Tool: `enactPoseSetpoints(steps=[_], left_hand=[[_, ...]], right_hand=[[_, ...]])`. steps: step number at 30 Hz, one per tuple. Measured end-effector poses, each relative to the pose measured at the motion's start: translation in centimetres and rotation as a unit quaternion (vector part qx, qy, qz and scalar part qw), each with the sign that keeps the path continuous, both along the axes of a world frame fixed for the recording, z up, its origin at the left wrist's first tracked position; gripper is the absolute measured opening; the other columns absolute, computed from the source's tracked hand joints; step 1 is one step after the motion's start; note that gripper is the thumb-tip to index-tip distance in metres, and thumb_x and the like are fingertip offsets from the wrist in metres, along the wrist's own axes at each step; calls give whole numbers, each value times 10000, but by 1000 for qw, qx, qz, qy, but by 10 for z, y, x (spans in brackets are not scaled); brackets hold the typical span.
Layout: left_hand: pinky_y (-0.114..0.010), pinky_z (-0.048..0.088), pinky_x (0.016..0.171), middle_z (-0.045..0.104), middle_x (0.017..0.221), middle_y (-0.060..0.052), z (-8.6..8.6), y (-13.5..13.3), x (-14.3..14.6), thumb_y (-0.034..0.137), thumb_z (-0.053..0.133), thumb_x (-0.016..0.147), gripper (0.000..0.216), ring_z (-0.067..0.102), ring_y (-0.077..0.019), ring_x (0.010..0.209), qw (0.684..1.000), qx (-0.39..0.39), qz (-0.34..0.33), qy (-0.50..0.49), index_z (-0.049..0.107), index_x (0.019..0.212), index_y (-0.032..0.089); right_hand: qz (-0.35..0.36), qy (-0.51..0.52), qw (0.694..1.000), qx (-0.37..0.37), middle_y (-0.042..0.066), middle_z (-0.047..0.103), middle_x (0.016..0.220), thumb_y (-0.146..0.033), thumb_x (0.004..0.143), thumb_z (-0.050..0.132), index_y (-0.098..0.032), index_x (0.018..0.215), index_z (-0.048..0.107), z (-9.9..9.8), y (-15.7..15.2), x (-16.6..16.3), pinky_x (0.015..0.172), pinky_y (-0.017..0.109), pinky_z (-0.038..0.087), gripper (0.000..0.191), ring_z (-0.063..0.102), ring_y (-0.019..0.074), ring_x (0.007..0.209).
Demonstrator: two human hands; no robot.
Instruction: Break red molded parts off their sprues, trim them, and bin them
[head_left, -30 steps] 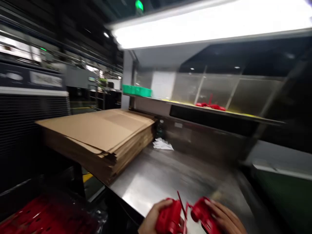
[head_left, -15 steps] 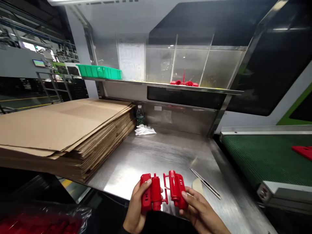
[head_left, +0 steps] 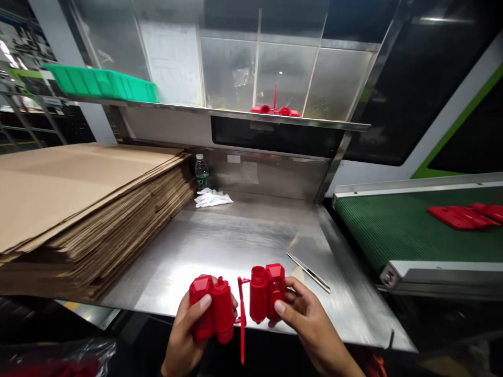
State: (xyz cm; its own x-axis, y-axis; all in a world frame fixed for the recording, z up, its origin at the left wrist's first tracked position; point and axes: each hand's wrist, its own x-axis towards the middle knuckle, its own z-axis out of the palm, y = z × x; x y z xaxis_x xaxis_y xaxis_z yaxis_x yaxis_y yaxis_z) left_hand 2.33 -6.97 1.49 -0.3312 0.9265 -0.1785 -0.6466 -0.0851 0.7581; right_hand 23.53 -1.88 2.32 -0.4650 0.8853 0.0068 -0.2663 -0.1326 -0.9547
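Observation:
My left hand point(head_left: 186, 327) is closed round a red moulded plastic part point(head_left: 223, 314), a boxy block joined to a cylinder, with the thumb on its front. A similar red moulded plastic part point(head_left: 258, 301) is in my right hand point(head_left: 308, 317), its threaded round end facing up and the thumb pressed on the block side. Between the two parts hangs a thin red sprue point(head_left: 242, 324) with short side arms; whether it joins both parts I cannot tell. Both parts are held above the front edge of the metal table point(head_left: 251, 230). Tweezers point(head_left: 308, 272) lie beyond my right hand.
Stacked cardboard sheets point(head_left: 129, 209) fill the table's left side. Behind are white gloves point(head_left: 212, 198) and a water bottle point(head_left: 201, 173). Above, a shelf point(head_left: 176, 109) carries a green bin point(head_left: 106, 84) and red parts point(head_left: 275, 111). On the right, a green conveyor point(head_left: 377, 225) carries red pieces point(head_left: 458, 215).
Both hands have tilted the red parts, so the right one now shows its threaded end. The sprue's long stem now hangs down. The camera view has shifted right, showing more red pieces on the conveyor.

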Motion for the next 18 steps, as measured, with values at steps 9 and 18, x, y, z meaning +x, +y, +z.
enactPoseSetpoints(steps=[9, 18], left_hand=[[-342, 590, 670, 749, 847, -92, 23, -14, -5, 335, 788, 688, 248, 722, -304, 795, 989, 102, -33, 105, 698, 849, 170], [-356, 632, 584, 774, 814, -87, 18, 0, -9, 197, 664, 859, 159, 748, -261, 715, 995, -92, 20, -14, 677, 1009, 144]], right_hand=[[11, 9, 999, 40, 71, 696, 1085, -294, 851, 740, -214, 1128, 613, 1, -2, 3, 799, 334, 533, 315, 656, 187, 908], [31, 3, 999, -31, 75, 720, 798, -381, 901, 671, -129, 1088, 606, 4, 9, -8, 578, 305, 569, 321, 662, 158, 673]])
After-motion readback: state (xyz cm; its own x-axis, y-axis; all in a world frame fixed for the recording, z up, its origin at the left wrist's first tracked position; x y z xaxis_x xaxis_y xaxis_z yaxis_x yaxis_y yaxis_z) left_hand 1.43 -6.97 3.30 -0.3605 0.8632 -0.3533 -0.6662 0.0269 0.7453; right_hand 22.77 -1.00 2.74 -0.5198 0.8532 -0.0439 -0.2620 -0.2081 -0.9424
